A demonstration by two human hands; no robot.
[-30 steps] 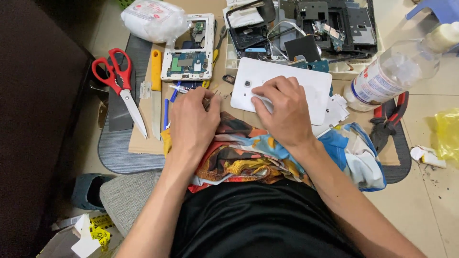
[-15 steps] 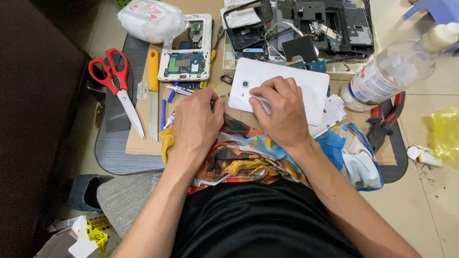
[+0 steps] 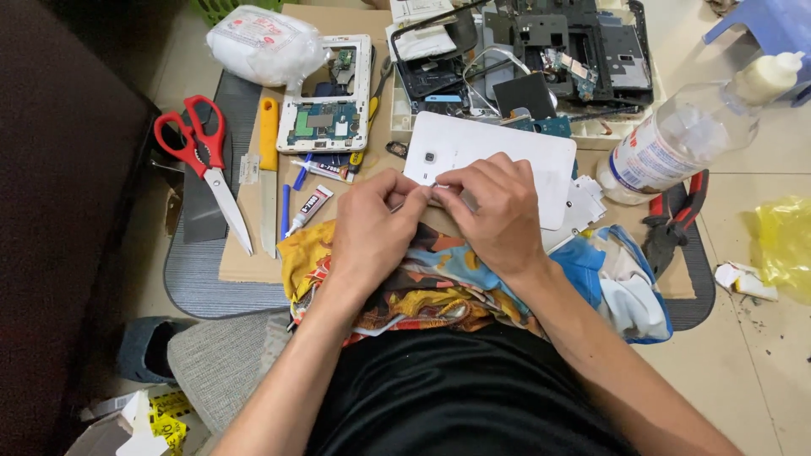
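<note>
A white tablet back cover (image 3: 498, 160) lies far centre. Beneath the hands is a multicoloured printed cloth (image 3: 422, 283) in orange, yellow and blue. The scissors (image 3: 203, 152) at left have red handles. The knife (image 3: 269, 135) has a yellow handle; a yellow bag (image 3: 781, 245) lies right.

Left hand (image 3: 376, 221) and right hand (image 3: 498, 211) meet at the near edge of the white tablet back cover (image 3: 498, 156), fingertips pinching something small. Red scissors (image 3: 201, 152) lie well left; opened tablet frame (image 3: 328, 93) just behind.

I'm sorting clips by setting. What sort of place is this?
Probably an informal electronics repair spot on a tiled floor, not a proper bench. An opened tablet with its board bare, a tray of dismantled parts, and red-handled pliers surround the white tablet back under both hands.
</note>
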